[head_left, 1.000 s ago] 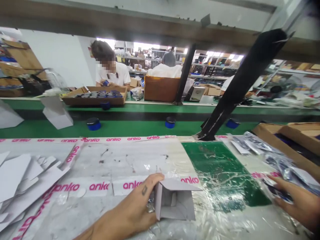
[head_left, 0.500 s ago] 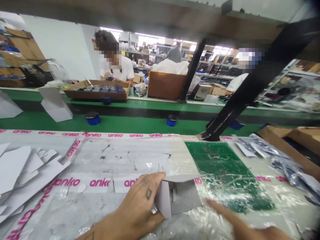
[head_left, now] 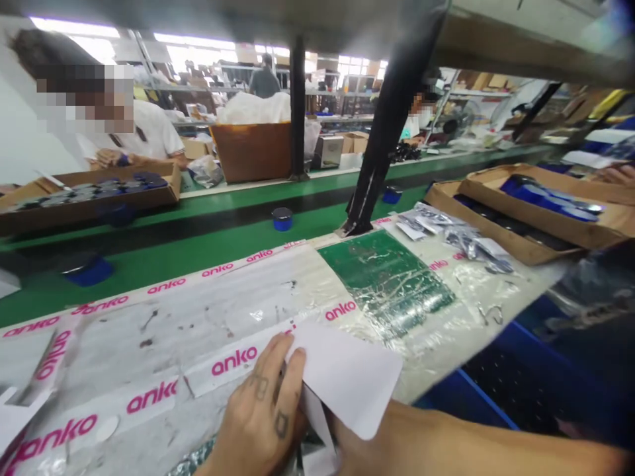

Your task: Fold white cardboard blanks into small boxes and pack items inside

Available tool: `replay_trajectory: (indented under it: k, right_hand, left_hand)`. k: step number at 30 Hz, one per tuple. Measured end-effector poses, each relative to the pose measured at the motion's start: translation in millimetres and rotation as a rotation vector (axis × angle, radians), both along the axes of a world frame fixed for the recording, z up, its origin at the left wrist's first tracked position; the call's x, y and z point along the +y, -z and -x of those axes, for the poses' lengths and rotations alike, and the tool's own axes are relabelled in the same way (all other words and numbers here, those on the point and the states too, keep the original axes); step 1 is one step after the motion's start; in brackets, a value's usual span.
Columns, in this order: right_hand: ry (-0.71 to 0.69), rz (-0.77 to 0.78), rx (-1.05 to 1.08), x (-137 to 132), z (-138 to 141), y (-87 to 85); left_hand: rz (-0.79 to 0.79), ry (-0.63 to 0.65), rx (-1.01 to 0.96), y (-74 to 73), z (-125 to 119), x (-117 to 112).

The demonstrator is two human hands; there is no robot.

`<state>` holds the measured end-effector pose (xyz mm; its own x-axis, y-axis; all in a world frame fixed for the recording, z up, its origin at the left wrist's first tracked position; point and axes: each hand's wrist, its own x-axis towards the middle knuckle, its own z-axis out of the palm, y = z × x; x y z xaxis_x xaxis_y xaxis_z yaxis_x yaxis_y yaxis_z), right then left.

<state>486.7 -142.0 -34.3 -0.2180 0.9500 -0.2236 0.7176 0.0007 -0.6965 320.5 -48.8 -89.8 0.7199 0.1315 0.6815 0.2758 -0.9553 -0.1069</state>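
Taped, plastic-covered bench (head_left: 163,330) up close: left hand (head_left: 260,413) grips the small white carton (head_left: 347,373) at the near edge, flap open, not yet closed. Right hand sits hidden behind the carton, grip unclear.

Bright workshop: green conveyor (head_left: 208,231), black post (head_left: 381,132), shelving (head_left: 347,73) behind.

I see both hands bare, no gloves, no rings in view. My left hand (head_left: 262,416) carries small dark tattoo marks on the finger backs. My right forearm (head_left: 476,446) is bare too, no sleeve or watch.
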Motion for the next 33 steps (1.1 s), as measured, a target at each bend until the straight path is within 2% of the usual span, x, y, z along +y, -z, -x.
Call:
replay_trajectory:
  k: [5, 10, 17, 24, 26, 30, 33]
  right_hand:
    - [-0.029, 0.153, -0.367, 2.1, 9.9, -26.4]
    - [-0.060, 0.177, -0.360, 2.9, 12.4, -43.9]
    - [-0.120, 0.078, -0.378, -9.1, 5.2, -36.4]
    - [-0.068, 0.215, -0.390, -1.9, 6.6, -38.0]
    - [-0.030, 0.209, -0.323, -7.3, 8.0, -34.3]
    - [0.151, 0.081, 0.159, -22.7, 10.9, -22.7]
    - [0.234, 0.118, 0.355, -27.9, 13.4, -21.6]
  left_hand:
    - [-0.001, -0.027, -0.012, -7.8, -4.6, 4.1]
    - [0.059, -0.002, -0.016, -6.8, -3.4, 5.8]
    - [0.111, -0.033, 0.014, -8.5, -4.2, 5.9]
    - [0.101, -0.031, -0.021, -9.3, -7.5, 0.1]
    - [0.076, -0.019, -0.038, -9.3, -7.4, -2.8]
    - [0.031, 0.021, -0.034, -9.5, -5.3, -7.2]
    - [0.043, 0.020, -0.031, -9.6, -3.1, -8.8]
